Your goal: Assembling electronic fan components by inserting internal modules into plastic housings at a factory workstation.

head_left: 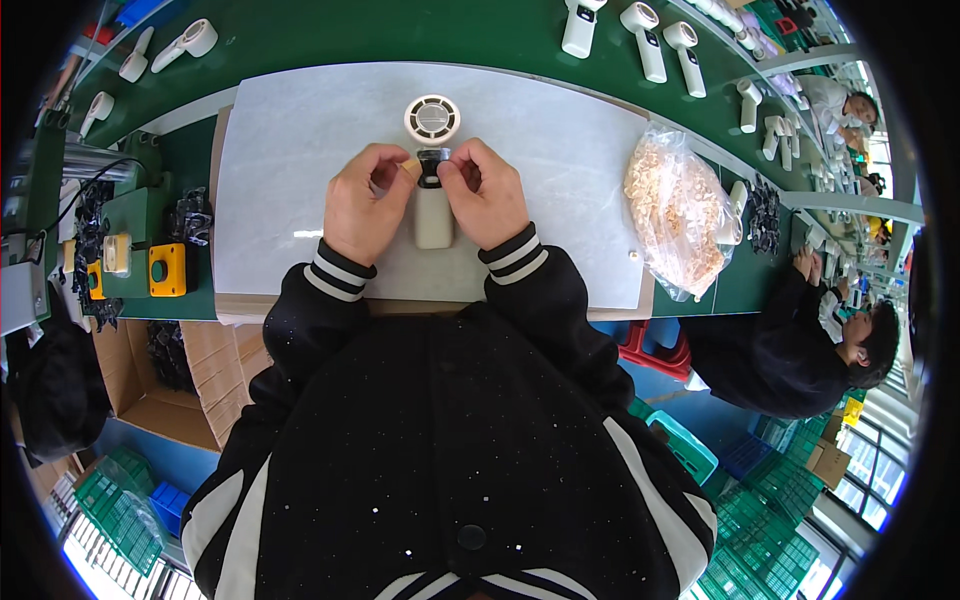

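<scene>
A pale handheld fan lies face up on the white work sheet, its round slotted head (432, 119) away from me and its handle (434, 220) toward me. Across its neck sits a glossy black piece (431, 166). My left hand (370, 200) is closed in a pinch at the left side of that piece, with something small and tan at the fingertips. My right hand (487, 192) pinches the black piece's right edge between thumb and forefinger. The fingertips partly hide the neck.
A clear bag of small beige pieces (678, 210) lies at the right. Several more fans (645, 45) stand along the far green bench. An orange button box (167, 270) is at the left, above an open carton (200, 385). Another person (790, 335) sits to the right.
</scene>
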The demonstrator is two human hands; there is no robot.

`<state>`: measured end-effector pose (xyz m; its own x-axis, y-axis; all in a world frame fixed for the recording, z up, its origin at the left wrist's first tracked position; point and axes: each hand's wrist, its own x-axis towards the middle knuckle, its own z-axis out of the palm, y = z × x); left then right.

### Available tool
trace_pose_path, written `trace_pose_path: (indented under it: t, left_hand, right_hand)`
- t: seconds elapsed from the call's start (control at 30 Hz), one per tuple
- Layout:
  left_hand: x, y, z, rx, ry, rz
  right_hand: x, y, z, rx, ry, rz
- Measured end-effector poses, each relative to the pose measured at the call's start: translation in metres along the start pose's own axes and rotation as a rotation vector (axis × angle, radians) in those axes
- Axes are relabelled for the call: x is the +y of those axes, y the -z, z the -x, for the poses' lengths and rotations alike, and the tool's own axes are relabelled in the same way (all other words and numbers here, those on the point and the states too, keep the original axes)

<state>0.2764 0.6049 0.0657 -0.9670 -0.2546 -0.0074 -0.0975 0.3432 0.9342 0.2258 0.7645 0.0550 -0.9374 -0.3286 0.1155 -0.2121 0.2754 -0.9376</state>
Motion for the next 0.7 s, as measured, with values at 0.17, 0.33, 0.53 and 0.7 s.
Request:
trace_pose_path:
  t: [0.17,0.33,0.53,0.7]
  left_hand:
    - [-0.005,0.003,-0.004,0.006,-0.231,-0.377]
    - [-0.009,-0.004,-0.004,-0.075,-0.160,-0.359]
    - [0.001,-0.009,0.002,-0.200,-0.090,0.211]
    - [0.014,-0.008,0.000,-0.190,-0.164,0.174]
  right_hand:
    - [-0.011,0.002,0.001,0.009,-0.035,0.220]
    - [-0.010,0.003,0.005,-0.100,0.049,0.375]
    - [-0.005,0.001,0.009,-0.070,-0.026,-0.147]
    - [-0.012,0.001,0.013,0.066,0.037,-0.245]
